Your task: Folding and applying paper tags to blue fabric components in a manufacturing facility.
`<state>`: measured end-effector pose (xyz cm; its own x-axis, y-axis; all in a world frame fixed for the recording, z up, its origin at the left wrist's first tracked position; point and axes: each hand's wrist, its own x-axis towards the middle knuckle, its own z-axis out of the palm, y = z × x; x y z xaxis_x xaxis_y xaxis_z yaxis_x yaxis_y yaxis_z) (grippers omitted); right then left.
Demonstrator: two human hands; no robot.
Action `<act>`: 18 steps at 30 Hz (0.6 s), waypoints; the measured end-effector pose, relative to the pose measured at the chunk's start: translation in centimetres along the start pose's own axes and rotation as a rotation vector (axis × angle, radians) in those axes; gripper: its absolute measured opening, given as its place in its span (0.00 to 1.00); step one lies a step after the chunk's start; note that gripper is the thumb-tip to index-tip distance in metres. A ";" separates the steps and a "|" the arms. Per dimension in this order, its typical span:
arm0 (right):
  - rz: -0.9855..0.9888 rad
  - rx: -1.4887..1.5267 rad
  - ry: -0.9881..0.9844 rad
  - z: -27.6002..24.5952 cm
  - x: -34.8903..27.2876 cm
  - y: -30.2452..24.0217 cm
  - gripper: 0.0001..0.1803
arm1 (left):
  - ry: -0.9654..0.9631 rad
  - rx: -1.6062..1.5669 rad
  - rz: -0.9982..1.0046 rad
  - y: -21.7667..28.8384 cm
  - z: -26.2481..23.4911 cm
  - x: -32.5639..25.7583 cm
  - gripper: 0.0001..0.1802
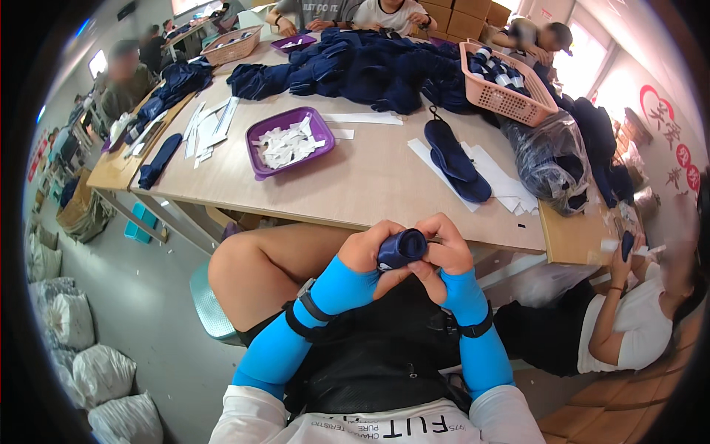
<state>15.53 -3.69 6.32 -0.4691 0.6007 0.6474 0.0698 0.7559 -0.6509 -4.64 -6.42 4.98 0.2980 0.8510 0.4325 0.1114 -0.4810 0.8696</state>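
Note:
Both my hands hold a rolled-up dark blue sock point(401, 248) just below the near edge of the wooden table point(370, 185), above my lap. My left hand point(367, 254) grips its left side and my right hand point(441, 251) wraps the right side, fingers curled over it. Blue sleeves cover both forearms. A flat pair of dark blue socks point(455, 159) lies on white paper strips on the table ahead.
A purple tray point(290, 143) of white paper labels sits left of centre. A big heap of dark blue socks point(370, 70) fills the far side, with a pink basket point(506, 81) and a plastic bag of socks point(551, 159). A seated person point(629, 318) is at my right; others sit opposite.

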 end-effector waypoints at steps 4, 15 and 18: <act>-0.075 -0.132 -0.006 1.0 0.3 0.0 0.05 | 0.040 -0.121 -0.038 -0.1 -0.9 -1.0 0.23; 0.003 -0.011 0.039 3.2 1.7 -1.2 0.07 | 0.016 -0.302 -0.074 0.3 -1.7 -2.7 0.25; -0.025 -0.003 -0.042 3.4 2.0 -0.4 0.11 | 0.037 -0.280 -0.046 -0.4 -2.0 -2.8 0.28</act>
<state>11.56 -3.68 6.52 -0.5069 0.5706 0.6461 0.0602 0.7712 -0.6338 -7.40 -8.21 3.90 0.2635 0.8800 0.3952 -0.1434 -0.3694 0.9181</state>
